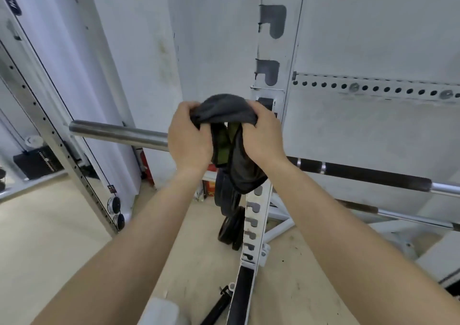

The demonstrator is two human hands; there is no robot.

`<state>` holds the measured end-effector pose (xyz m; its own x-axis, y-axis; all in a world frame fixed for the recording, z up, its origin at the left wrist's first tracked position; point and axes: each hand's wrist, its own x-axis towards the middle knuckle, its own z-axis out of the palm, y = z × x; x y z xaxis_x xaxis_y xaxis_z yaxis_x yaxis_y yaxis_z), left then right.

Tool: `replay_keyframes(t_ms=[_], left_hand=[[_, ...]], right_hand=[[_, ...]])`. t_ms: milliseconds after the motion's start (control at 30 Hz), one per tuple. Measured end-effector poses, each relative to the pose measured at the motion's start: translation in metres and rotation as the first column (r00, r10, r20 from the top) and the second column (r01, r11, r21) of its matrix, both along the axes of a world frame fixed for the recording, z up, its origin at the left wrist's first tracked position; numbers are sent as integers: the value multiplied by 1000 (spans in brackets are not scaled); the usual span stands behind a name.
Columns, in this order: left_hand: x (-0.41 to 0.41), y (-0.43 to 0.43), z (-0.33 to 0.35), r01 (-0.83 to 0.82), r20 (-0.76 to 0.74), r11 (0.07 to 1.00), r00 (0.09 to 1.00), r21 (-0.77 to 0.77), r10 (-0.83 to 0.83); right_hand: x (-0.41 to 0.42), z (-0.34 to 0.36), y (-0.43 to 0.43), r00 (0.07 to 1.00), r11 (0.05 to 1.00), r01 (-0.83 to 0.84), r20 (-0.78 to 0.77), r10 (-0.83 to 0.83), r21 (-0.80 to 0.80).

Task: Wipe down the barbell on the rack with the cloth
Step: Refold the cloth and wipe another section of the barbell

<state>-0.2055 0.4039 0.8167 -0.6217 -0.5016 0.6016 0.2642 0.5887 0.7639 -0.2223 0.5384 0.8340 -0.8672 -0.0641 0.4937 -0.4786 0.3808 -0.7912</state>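
Observation:
A steel barbell (117,133) lies across the white rack, its bare sleeve pointing left and its dark knurled shaft running off to the right. A dark grey cloth (225,112) with a green inner patch is bunched up in front of the bar near the rack upright (272,80). My left hand (189,138) grips the cloth's left side and my right hand (263,134) grips its right side. The cloth's lower end hangs down between my wrists. The stretch of bar behind my hands and the cloth is hidden.
Black weight plates (230,227) hang on a peg low beside the upright. A second bar (398,216) rests lower at the right. A mirror-like frame with a holed post (49,130) stands at the left, red canisters (210,183) sit on the floor behind.

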Motion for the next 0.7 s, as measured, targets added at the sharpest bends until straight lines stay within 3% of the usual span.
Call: replay_keyframes(t_ms=[67, 133, 233, 267, 333, 400, 500, 567, 700], left_hand=[[13, 4, -48, 12, 39, 963, 999, 269, -24], [21, 20, -88, 21, 103, 891, 992, 454, -76], [30, 50, -106, 71, 124, 766, 973, 639, -194], [33, 58, -104, 133, 81, 671, 957, 729, -278], [35, 65, -99, 280, -86, 383, 889, 880, -450], [33, 65, -94, 364, -246, 128, 810, 922, -532], [26, 57, -93, 372, -400, -159, 773, 914, -493], [19, 46, -99, 346, -459, -311, 759, 885, -462], [-6, 41, -110, 402, -470, -248, 688, 881, -553]], right_hand=[[-10, -12, -9, 997, 960, -71, 40, 63, 272], [-18, -21, -11, 996, 808, -84, 72, 51, 583], [-24, -21, -12, 999, 618, -52, 51, 19, 784], [-24, -19, -11, 997, 566, -70, 71, 20, 821], [-19, -14, -10, 983, 496, -174, 180, 36, 851], [-15, -10, -7, 957, 491, -273, 286, 49, 827], [-18, -7, -3, 940, 542, -297, 340, 23, 786], [-21, -8, 0, 959, 532, -240, 284, -2, 812], [-12, -16, 3, 996, 498, -71, 85, -6, 864]])
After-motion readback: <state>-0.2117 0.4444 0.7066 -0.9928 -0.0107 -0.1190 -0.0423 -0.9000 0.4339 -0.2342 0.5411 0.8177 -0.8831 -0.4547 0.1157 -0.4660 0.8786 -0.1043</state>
